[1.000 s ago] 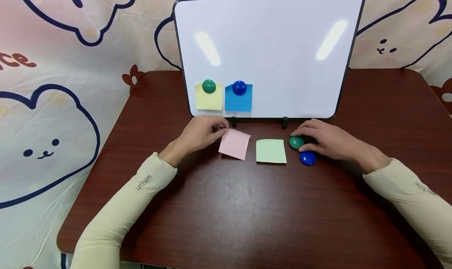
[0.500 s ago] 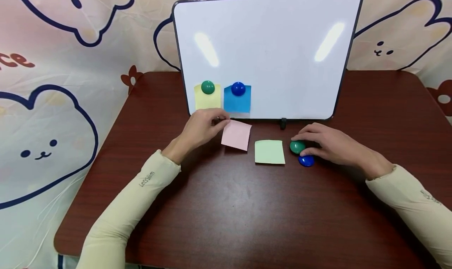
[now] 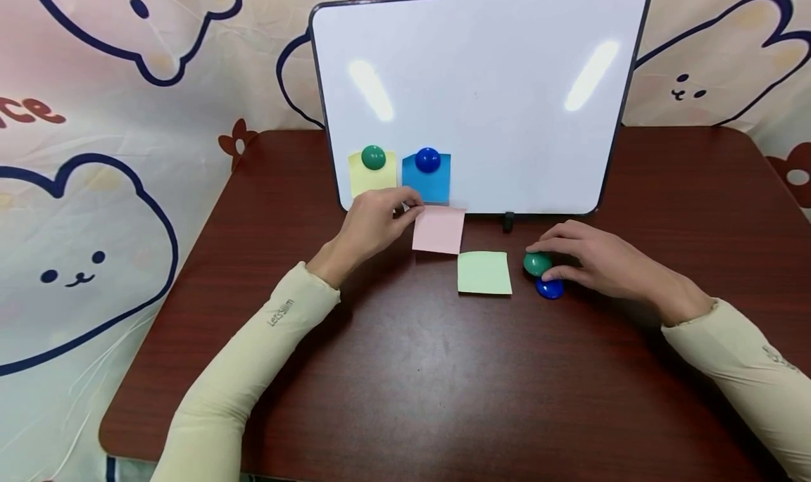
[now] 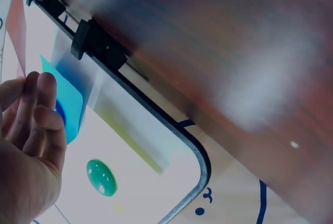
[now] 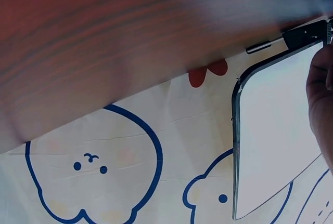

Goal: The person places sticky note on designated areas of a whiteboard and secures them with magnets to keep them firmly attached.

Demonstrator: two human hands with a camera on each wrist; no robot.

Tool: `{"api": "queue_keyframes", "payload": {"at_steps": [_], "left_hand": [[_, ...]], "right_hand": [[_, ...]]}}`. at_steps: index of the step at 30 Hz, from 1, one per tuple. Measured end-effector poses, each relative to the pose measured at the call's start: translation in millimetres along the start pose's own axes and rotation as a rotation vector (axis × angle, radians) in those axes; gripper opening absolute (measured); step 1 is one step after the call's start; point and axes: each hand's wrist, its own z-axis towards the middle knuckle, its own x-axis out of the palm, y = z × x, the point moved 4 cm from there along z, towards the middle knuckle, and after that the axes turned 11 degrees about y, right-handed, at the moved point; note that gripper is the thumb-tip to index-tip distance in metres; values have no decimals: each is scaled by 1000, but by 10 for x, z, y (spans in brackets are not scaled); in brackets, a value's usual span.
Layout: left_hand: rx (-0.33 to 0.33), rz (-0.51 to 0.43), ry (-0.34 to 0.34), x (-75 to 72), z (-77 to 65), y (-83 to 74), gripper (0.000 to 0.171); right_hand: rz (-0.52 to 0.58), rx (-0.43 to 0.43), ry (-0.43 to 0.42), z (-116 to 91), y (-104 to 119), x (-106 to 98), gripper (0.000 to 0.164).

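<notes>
My left hand (image 3: 379,220) pinches the upper left corner of a pink sticky note (image 3: 438,231), held up in front of the whiteboard's lower edge. In the left wrist view, the note (image 4: 16,29) appears edge-on beyond the fingertips. On the table, my right hand (image 3: 598,262) grips a round green magnet (image 3: 536,264) between thumb and fingers. A blue magnet (image 3: 550,289) lies right below it, under the thumb. Between the hands a light green sticky note (image 3: 484,274) lies flat. In the right wrist view only part of the hand (image 5: 320,96) shows; its magnet is hidden.
A whiteboard (image 3: 500,95) stands at the back of the brown table (image 3: 405,397) on small black feet (image 3: 508,222). A yellow note (image 3: 370,181) hangs on it under a green magnet (image 3: 374,157), beside a blue note (image 3: 434,186) under a blue magnet (image 3: 427,160).
My left hand has lifted the pink note off the table, up and to the right toward the whiteboard. My right hand and its green magnet have shifted slightly, closer to the blue magnet.
</notes>
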Motion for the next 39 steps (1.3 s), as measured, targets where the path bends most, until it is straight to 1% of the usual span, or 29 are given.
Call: {"api": "queue_keyframes", "payload": {"at_steps": [9, 13, 18, 21, 24, 29, 33, 39], "left_hand": [[-26, -33, -31, 28, 107, 25, 11], [-39, -24, -48, 41, 154, 16, 10], [-13, -19, -86, 64, 211, -33, 10], [8, -40, -120, 65, 234, -58, 10], [11, -60, -137, 61, 253, -75, 11], [2, -73, -135, 52, 291, -88, 11], [-8, -110, -133, 45, 323, -77, 10], [-67, -178, -133, 43, 369, -17, 12]], "right_hand": [[-2, 9, 5, -22, -8, -4, 47], [2, 10, 10, -34, -10, -5, 47], [3, -6, -1, -43, -10, 0, 48], [1, -23, -6, -40, -7, 6, 48], [-5, -38, -15, -36, -1, 5, 49], [-6, -61, -34, -29, 14, -12, 49], [-15, -66, -32, -15, 18, -17, 49], [-22, -59, -19, -13, 26, -15, 48]]}}
